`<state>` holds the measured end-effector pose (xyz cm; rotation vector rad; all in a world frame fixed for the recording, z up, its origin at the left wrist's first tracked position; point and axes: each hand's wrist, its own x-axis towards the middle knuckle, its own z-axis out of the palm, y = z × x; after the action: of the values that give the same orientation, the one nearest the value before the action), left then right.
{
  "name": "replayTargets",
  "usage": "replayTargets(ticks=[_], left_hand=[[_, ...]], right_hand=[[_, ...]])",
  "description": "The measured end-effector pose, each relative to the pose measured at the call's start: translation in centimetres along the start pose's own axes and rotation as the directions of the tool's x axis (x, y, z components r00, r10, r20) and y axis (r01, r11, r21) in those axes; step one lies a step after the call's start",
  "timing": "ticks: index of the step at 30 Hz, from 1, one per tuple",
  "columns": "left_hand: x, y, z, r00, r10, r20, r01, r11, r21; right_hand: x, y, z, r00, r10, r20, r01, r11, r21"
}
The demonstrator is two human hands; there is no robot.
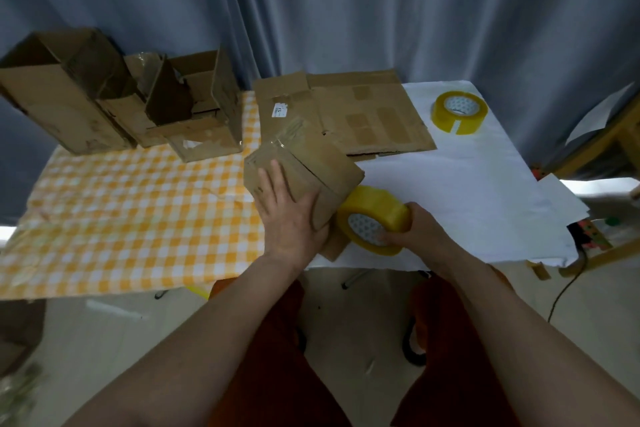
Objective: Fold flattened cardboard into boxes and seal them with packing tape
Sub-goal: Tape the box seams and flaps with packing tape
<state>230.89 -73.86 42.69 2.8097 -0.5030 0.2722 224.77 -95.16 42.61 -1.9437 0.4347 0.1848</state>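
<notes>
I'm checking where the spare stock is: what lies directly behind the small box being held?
Behind the small box, flattened cardboard lies on the table, patched with old tape. Its near edge is covered by the box. The left hand rests on the box; the right hand grips a tape roll.

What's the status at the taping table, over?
Left hand flat on small box. Right hand grips tape roll against it. Spare roll far right; nothing blocking.
</notes>
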Motion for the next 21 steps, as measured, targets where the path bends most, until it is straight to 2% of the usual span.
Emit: replayTargets(ticks=[4,6,8,11,13,15,17,20,21], left_hand=[[-0.8,-1.5,2.0,0.985,-0.074,-0.158,0.018,0.944,-0.329],[-0.7,-1.8,2.6,0.981,-0.083,-0.175,0.007,0.919,-0.395],[-0.9,-2.0,3.1,0.985,-0.110,-0.136,0.031,0.875,-0.483],[-1.2,-2.0,3.1,0.984,-0.179,-0.009,0.127,0.729,-0.672],[-1.2,-1.7,3.1,0.977,-0.211,-0.016,0.134,0.675,-0.726],[-1.1,-1.5,2.9,0.960,-0.274,-0.059,0.135,0.637,-0.759],[-0.7,-1.7,2.5,0.937,-0.348,-0.030,0.168,0.523,-0.836],[1.0,-2.9,0.9,0.822,-0.542,0.176,0.336,0.211,-0.918],[2.1,-4.0,0.6,0.794,-0.560,0.238,0.388,0.164,-0.907]], right_hand=[[0.4,-0.7,1.4,0.987,0.018,0.160,-0.014,1.000,-0.025],[0.9,-0.9,1.6,0.976,0.034,0.215,-0.020,0.998,-0.063],[1.5,-1.4,1.7,0.964,0.041,0.262,-0.031,0.999,-0.042],[2.4,-2.7,1.9,0.981,0.035,0.192,-0.060,0.990,0.126],[3.2,-3.8,2.3,0.992,0.007,0.128,-0.032,0.979,0.199],[4.0,-4.6,3.0,0.990,-0.048,0.129,0.023,0.981,0.195],[4.5,-4.8,3.9,0.984,-0.096,0.148,0.068,0.981,0.181],[4.9,-3.7,4.8,0.985,-0.113,0.131,0.095,0.987,0.132],[5.0,-3.5,5.0,0.988,-0.104,0.117,0.088,0.987,0.138]])
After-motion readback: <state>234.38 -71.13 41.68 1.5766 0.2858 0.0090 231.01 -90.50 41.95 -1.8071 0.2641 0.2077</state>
